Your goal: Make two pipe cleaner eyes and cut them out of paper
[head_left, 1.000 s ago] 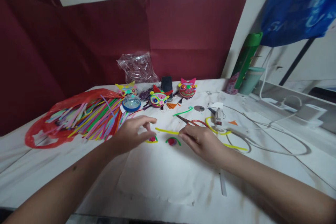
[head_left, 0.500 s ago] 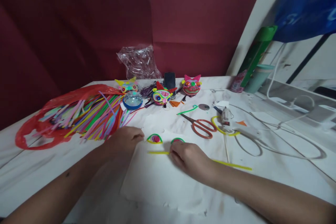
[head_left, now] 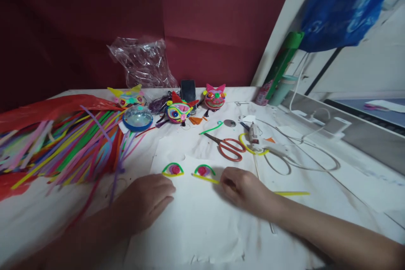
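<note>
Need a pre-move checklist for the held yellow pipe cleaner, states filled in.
1. Right grip closed on yellow pipe cleaner: ok.
2. Pipe cleaner along the underside of the right-hand eye: ok.
3. Pipe cleaner matched to that eye's width: not ok, runs past the green arc into the grip.
4. Left grip pressing the paper: cannot tell.
5. Scissors clear of both eyes: ok.
6. Glue gun hot: cannot tell.

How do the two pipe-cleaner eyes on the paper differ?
The left eye has a short yellow edge; the right eye has a longer yellow strip slanting to the right hand. The left eye looks closed at both corners; the right eye gapes at one. Both have green arches and red centres.
</note>
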